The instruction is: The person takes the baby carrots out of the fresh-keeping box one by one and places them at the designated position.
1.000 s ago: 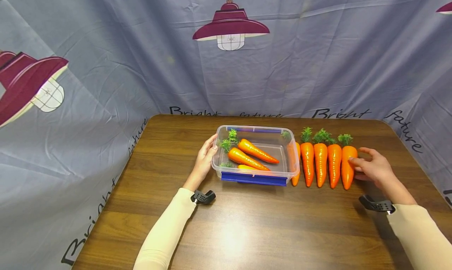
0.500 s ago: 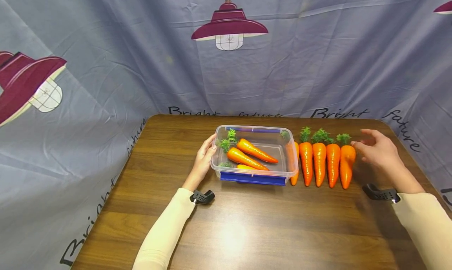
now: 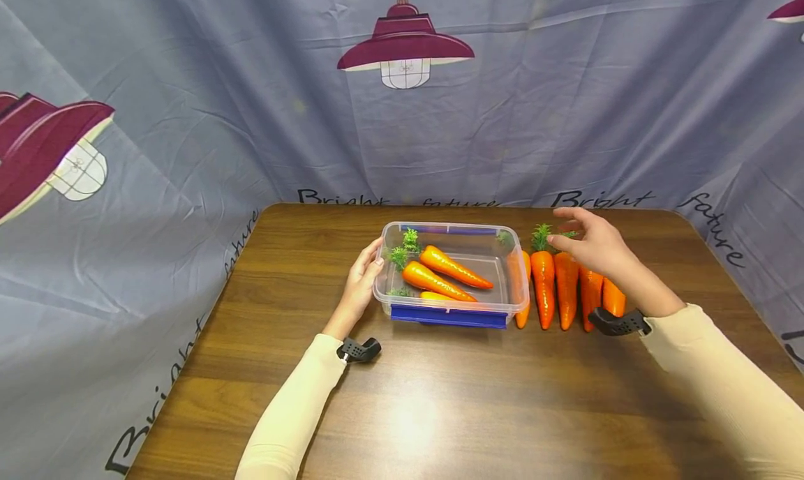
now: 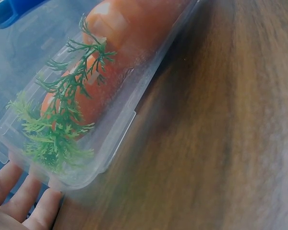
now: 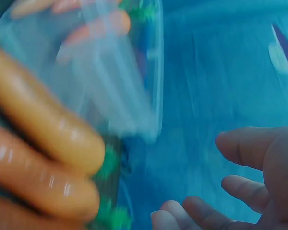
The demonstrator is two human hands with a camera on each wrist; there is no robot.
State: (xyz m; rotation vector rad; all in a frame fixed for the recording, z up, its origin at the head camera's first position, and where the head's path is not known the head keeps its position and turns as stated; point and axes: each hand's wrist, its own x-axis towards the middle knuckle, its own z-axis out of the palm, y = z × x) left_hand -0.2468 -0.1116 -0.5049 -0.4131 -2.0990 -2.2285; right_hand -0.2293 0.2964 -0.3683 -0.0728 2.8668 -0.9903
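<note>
My left hand rests against the left end of a clear plastic food container; in the left wrist view its fingers touch the container's corner. Inside lie several toy carrots, among them an upper one and one below it, green tops to the left. Above the row of carrots on the table hovers my right hand, fingers loosely spread, holding nothing. It hides the tops of the right-hand carrots. The carrot left of it shows whole. The right wrist view is blurred, with carrots beside the hand.
All stands on a brown wooden table. The leftmost carrot of the row sits close against the container's right wall. A grey-blue curtain printed with lamps hangs behind the table.
My right hand has lifted off the rightmost carrot and swung left over the row. My left hand and the container have stayed in place.
</note>
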